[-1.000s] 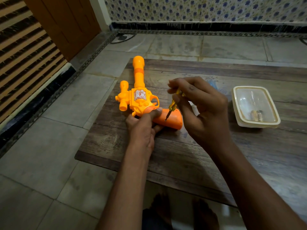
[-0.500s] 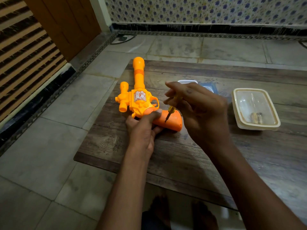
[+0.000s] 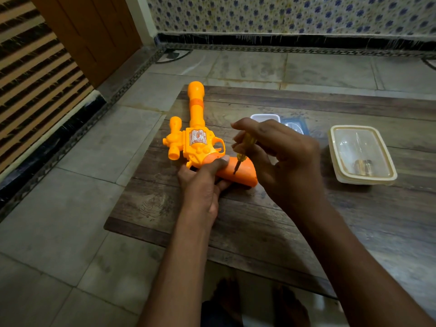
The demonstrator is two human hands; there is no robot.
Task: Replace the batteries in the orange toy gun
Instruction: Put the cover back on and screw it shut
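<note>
On the counter's near-left part, left hand [image 3: 200,187]: gripping the orange toy gun [image 3: 197,143] at the grip-body junction, thumb laid over the top, fingers curled beneath, pinning it flat.
Grip [image 3: 246,177]: angled right and toward the body, resting on the counter [image 3: 153,204]; screwdriver tip planted on its upper face, presumably in the battery-cover screw, though no screw head discernible.
Right hand [image 3: 287,161]: fingers pinched round the yellow-handled screwdriver [image 3: 244,147], shaft near upright, leaning slightly.
Step in hand, by judgement: loosening the cover screw. Keep the shaft square to the screw, press down firmly while turning, brace with the left thumb against any swivel; soft plastic and a small head, likely to strip on a slipped tip.
Gun's lie: flat on its side, left portion of the counter; long axis running near to far, muzzle pointing away toward the far wall, close to the counter's far edge.
Farther right: lidded clear container [image 3: 361,154] with something metallic inside, too unclear to name; small white tub [image 3: 265,118] partly hidden behind the right hand.
</note>
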